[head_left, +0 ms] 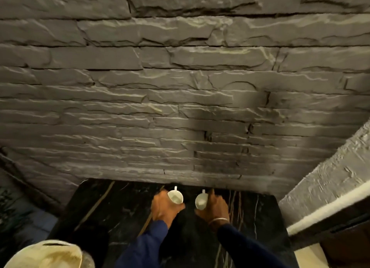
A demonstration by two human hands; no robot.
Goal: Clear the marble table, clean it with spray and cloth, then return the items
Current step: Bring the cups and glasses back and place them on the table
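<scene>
1. My left hand was closed around the body of a small white cup, with the fingers wrapped low on its side and the mouth of the cup facing up toward the camera.
2. My right hand was curled around a second white cup in the same way, with the forefinger stretched out toward the slate wall.
3. Both cups were at the far edge of the black marble table, close to the wall and just beside each other without touching. I could not tell whether their bases were resting on the marble or a little above it.
4. Each cup's handle pointed away from me toward the wall, so I had hold of the bodies and not the handles.
5. I judged the cups to be light, stiff and breakable, probably ceramic, with a glazed surface that could slip in a loose grip.
6. A firm wrap round the body seemed the safest hold; the handles looked too thin to trust alone.
7. The polished marble was hard, so I judged that setting a cup down sharply, or knocking the two together, could chip them.
8. A pale rounded object sat at the near left corner; I could not tell what it was.
</scene>
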